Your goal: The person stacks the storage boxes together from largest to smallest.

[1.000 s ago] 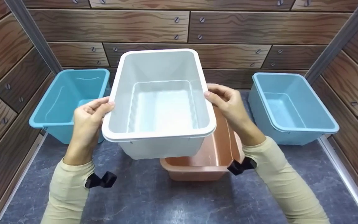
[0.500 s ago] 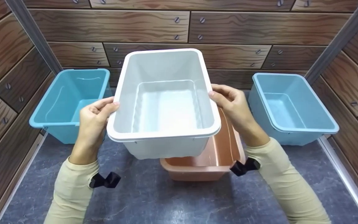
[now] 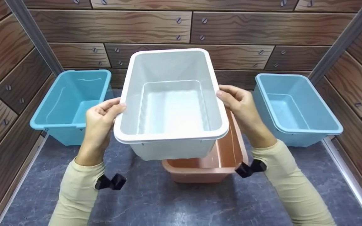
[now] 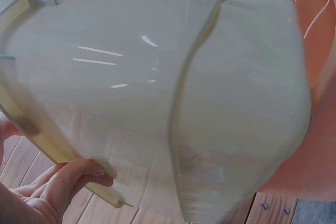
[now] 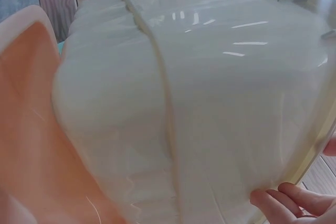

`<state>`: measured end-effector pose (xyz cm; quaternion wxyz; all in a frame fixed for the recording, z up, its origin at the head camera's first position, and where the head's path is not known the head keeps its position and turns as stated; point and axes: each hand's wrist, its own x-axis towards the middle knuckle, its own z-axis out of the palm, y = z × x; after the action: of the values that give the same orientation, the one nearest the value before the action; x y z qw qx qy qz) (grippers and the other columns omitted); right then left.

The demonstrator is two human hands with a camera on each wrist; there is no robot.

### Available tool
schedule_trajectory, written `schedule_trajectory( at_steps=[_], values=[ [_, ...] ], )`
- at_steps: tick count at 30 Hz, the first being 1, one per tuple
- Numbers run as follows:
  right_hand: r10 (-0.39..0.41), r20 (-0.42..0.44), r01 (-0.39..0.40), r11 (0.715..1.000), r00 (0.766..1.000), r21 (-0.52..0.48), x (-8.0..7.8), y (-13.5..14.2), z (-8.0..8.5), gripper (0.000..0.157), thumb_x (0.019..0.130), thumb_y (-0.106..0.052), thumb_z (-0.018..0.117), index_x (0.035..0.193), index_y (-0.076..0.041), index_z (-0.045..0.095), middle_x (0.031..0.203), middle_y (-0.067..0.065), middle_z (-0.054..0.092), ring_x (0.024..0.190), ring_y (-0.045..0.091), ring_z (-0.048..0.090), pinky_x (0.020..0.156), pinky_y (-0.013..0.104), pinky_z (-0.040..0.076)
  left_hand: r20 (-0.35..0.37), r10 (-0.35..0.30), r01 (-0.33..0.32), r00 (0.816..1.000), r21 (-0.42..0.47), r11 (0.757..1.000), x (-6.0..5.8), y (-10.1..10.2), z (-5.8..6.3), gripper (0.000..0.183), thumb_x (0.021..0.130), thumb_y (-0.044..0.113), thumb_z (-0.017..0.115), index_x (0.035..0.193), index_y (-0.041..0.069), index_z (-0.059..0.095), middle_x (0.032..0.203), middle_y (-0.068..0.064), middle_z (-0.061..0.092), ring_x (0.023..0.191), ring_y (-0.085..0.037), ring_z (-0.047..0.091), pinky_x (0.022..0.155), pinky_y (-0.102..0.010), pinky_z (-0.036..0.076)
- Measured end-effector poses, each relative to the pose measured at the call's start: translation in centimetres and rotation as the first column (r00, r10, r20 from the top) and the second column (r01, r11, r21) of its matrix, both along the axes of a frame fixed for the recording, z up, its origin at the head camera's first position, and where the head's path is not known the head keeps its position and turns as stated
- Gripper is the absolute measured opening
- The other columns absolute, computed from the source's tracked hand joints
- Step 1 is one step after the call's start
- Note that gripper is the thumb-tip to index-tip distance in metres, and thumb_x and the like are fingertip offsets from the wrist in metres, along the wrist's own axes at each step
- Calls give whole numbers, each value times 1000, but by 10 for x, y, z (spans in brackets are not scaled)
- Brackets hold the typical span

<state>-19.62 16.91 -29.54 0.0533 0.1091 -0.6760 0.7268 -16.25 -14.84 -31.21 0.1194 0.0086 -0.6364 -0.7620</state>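
Note:
A white plastic bin (image 3: 171,110) hangs in the air, held by both hands and tilted so its inside faces me. My left hand (image 3: 101,125) pinches the left rim, thumb over the top and fingers beneath. Opposite it, my right hand (image 3: 242,110) grips the right rim the same way. Below and behind the white bin stands an orange-brown bin (image 3: 200,175), partly covered by it. Both wrist views show the white bin's outer wall (image 4: 131,77) close up, with fingertips (image 5: 268,203) curled under the rim.
A turquoise bin (image 3: 61,125) stands at the left, near my left hand. On the right is a light blue bin (image 3: 306,125). The dark marbled tabletop (image 3: 156,204) is bordered by wood-patterned walls (image 3: 262,28) on three sides, with metal posts (image 3: 341,40) at the corners.
Both hands have carried the white bin a little to the right, so it covers more of the orange-brown bin. The other bins have not moved.

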Motion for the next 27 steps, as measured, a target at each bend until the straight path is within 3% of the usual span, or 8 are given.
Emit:
schedule_trajectory(
  at_steps=[16, 27],
  values=[
    [-8, 37, 9, 1000, 999, -23, -1, 5, 1, 36, 91, -2, 51, 121, 19, 54, 87, -3, 72, 79, 7, 70, 75, 18, 58, -8, -20, 20, 1000, 4, 1000, -2, 6, -1, 39, 82, 2, 60, 115, -20, 58, 72, 6, 72, 64, -5, 68, 59, -19, 58],
    [-38, 56, 38, 999, 998, 14, -1, 10, 3, 34, 93, -2, 49, 121, 18, 55, 86, -6, 71, 78, 6, 70, 72, 18, 58, -31, -30, 29, 999, -25, 999, -3, 10, -3, 39, 83, 3, 60, 114, -20, 58, 73, 6, 71, 67, -4, 69, 61, -18, 59]
  ],
)
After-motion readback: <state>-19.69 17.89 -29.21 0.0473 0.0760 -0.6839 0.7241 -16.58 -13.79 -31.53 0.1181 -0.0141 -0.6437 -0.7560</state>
